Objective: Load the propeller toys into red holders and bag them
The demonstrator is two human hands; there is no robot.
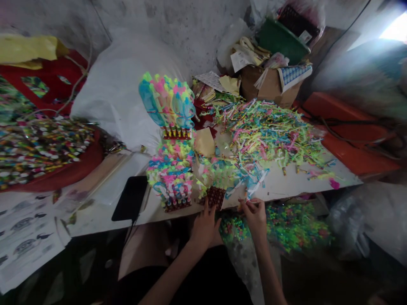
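Note:
My left hand (204,227) lies at the table's front edge with its fingers spread, the fingertips on a dark red patterned card (216,197). Along that card's far side stands a row of green translucent plastic pieces (222,173). To the right, my right hand (256,212) pinches the lower end of a small translucent blue plastic toy (252,185) with finger and thumb. Left of my hands, a filled card of pink, white and blue plastic toys (173,186) stands near the edge. Behind it, a taller filled card of blue and yellow toys (171,108) leans upright.
A big heap of colourful plastic toys (270,131) covers the table's right part. A black phone (129,199) lies at left, near a red basin (92,159) full of small pieces. Behind are a white sack (127,80) and a cardboard box (270,87). Bagged green pieces (295,224) sit below the edge.

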